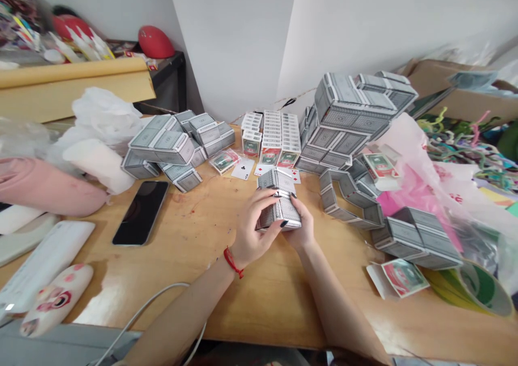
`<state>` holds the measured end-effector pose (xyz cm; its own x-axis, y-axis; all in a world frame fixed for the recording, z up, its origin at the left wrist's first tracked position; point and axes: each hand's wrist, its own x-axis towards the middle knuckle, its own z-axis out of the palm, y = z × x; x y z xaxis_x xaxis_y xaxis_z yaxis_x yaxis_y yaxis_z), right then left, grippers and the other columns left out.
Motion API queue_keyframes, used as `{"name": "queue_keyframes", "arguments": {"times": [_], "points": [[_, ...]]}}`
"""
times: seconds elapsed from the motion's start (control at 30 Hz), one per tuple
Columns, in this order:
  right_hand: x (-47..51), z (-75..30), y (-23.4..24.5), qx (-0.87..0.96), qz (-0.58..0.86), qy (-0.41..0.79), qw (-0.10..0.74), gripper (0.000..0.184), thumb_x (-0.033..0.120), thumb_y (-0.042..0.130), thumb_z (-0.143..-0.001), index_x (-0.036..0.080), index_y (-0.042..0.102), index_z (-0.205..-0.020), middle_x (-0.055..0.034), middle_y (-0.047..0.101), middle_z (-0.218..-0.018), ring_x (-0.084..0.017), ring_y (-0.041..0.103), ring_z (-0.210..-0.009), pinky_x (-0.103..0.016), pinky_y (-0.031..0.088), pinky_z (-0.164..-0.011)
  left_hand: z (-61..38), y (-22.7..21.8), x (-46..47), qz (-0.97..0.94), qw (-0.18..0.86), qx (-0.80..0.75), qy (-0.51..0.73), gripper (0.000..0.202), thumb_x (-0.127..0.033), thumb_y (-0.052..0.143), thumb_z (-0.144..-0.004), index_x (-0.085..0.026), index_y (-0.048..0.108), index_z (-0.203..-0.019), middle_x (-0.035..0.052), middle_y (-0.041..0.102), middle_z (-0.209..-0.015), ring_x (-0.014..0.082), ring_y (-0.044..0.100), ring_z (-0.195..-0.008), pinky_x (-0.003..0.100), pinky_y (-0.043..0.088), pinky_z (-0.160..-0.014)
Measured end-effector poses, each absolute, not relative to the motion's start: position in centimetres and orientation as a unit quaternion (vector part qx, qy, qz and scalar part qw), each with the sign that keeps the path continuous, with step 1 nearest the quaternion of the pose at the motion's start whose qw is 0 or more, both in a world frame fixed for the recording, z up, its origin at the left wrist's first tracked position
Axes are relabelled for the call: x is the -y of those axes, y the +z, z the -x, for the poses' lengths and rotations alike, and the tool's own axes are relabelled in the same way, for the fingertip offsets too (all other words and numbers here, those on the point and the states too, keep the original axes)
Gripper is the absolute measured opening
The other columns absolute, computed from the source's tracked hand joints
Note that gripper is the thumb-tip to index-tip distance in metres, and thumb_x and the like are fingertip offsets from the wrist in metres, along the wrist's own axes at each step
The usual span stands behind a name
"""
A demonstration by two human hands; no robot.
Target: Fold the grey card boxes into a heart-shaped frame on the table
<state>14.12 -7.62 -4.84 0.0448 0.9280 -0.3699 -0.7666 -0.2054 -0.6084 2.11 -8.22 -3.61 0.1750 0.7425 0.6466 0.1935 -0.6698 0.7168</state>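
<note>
Between both hands, over the middle of the table, is a box-shaped block folded from grey-backed playing cards. My left hand wraps its left side, fingers across the top and thumb along the near edge. My right hand closes round its right side, with the far fingers partly hidden. Just beyond it lie loose playing cards, face up. Behind them stand rows of boxed card decks. A wrapped deck lies to their left.
Stacked card blocks stand at left and in a taller pile at right. A phone lies left of my hands. An open card frame, an opened deck box and a tape roll sit at right. A white cable crosses the front edge.
</note>
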Motion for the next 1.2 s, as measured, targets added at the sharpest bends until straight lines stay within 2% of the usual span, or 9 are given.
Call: {"name": "queue_keyframes", "arguments": {"times": [0.3, 0.5, 0.7, 0.83, 1.2], "points": [[7.9, -14.2, -4.9, 0.103, 0.369, 0.682, 0.623, 0.020, 0.029, 0.057, -0.071, 0.016, 0.068, -0.082, -0.0028, 0.071, -0.080, -0.017, 0.064, -0.073, -0.028, 0.051, -0.070, -2.0, -3.4, 8.3, -0.731, 0.275, -0.284, 0.556, 0.040, -0.022, 0.063, -0.073, -0.017, 0.051, -0.111, 0.0128, 0.053, -0.116, 0.0253, 0.050, -0.112, 0.049, 0.034, -0.101], [7.8, -14.1, -4.8, 0.105, 0.361, 0.695, 0.613, 0.021, 0.029, 0.058, -0.071, 0.016, 0.068, -0.085, -0.0037, 0.071, -0.086, -0.019, 0.065, -0.080, -0.029, 0.050, -0.076, -1.8, -3.1, 8.2, -0.714, 0.299, -0.298, 0.558, 0.038, -0.021, 0.061, -0.075, -0.018, 0.049, -0.111, 0.0125, 0.054, -0.114, 0.0249, 0.049, -0.113, 0.046, 0.040, -0.097], [7.9, -14.1, -4.5, 0.104, 0.362, 0.694, 0.613, 0.021, 0.029, 0.057, -0.073, 0.016, 0.068, -0.085, -0.0033, 0.071, -0.085, -0.018, 0.065, -0.080, -0.028, 0.050, -0.077, -1.6, -3.8, 8.0, -0.746, 0.225, -0.294, 0.554, 0.035, -0.022, 0.062, -0.076, -0.018, 0.053, -0.109, 0.0123, 0.056, -0.117, 0.0241, 0.049, -0.114, 0.048, 0.040, -0.098], [7.9, -14.2, -4.5, 0.098, 0.352, 0.710, 0.602, 0.023, 0.030, 0.056, -0.074, 0.015, 0.067, -0.088, -0.0042, 0.071, -0.087, -0.019, 0.066, -0.080, -0.029, 0.051, -0.078, -1.4, -4.5, 8.0, -0.776, 0.177, -0.281, 0.536, 0.042, -0.018, 0.059, -0.078, -0.018, 0.050, -0.119, 0.0132, 0.052, -0.124, 0.0247, 0.046, -0.119, 0.048, 0.040, -0.099], [8.0, -14.4, -4.8, 0.076, 0.363, 0.688, 0.624, 0.020, 0.029, 0.056, -0.075, 0.016, 0.067, -0.084, -0.0032, 0.071, -0.081, -0.016, 0.066, -0.074, -0.026, 0.052, -0.071, -1.4, -4.4, 8.0, -0.820, 0.104, -0.264, 0.497, 0.046, -0.017, 0.057, -0.079, -0.017, 0.047, -0.124, 0.0128, 0.056, -0.122, 0.0263, 0.045, -0.121, 0.051, 0.041, -0.097]]}}
